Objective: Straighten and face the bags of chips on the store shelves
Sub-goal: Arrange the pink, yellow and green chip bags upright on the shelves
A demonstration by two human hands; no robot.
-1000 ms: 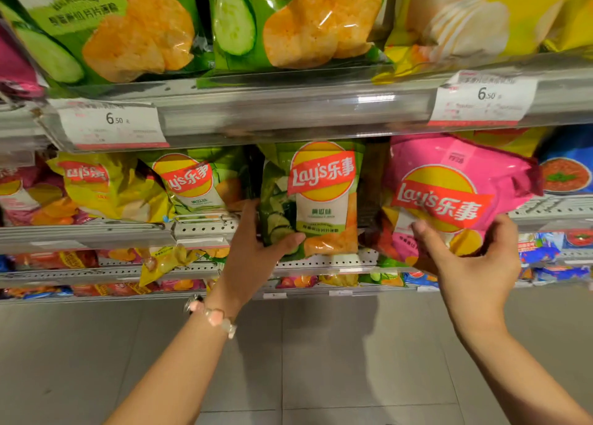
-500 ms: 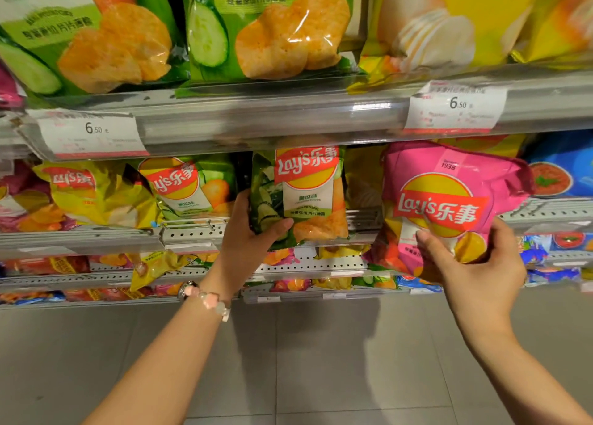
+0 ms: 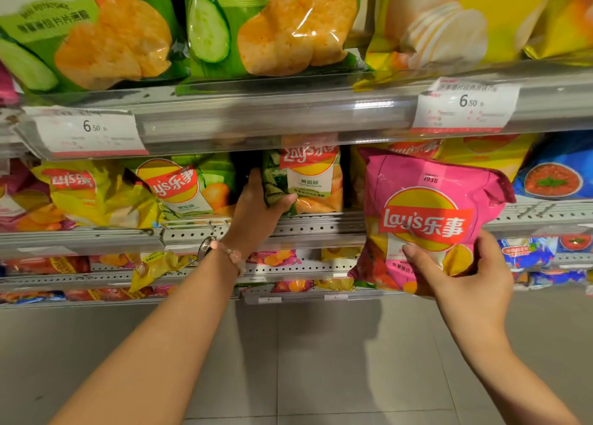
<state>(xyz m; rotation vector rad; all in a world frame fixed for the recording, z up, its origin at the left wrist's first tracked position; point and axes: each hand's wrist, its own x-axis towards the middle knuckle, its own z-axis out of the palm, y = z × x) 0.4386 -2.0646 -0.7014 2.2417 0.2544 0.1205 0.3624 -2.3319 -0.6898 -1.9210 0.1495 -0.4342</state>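
Your left hand (image 3: 256, 206) grips the green cucumber Lay's bag (image 3: 308, 180) at its lower left corner, thumb across the front and the other fingers tucked behind the bag's left edge. That bag stands upright on the middle shelf (image 3: 321, 224), logo facing out, its top partly hidden behind the clear price rail (image 3: 272, 116) of the shelf above. A beaded bracelet (image 3: 229, 253) sits on your left wrist.

Your right hand (image 3: 468, 273) holds the pink Lay's bag (image 3: 426, 219) from below, thumb pressed on the front near the bottom and the remaining fingers curled round the lower right side. The pink bag is out in front of the middle shelf's edge, face forward and tilted slightly, overlapping the yellow bags (image 3: 481, 150) that stand behind it.

To the left of the green bag, another cucumber bag (image 3: 183, 187) leans on the same shelf, and beside that lies a crumpled yellow bag (image 3: 93, 193). A blue bag (image 3: 558, 171) sits at the far right. On the upper shelf stand large green cucumber bags (image 3: 272, 30) and a large yellow bag (image 3: 449, 23). Two price tags (image 3: 465, 107) on the rail read 6.50. Lower shelves hold more bags, too small to tell apart, above a grey tiled floor (image 3: 321, 360).
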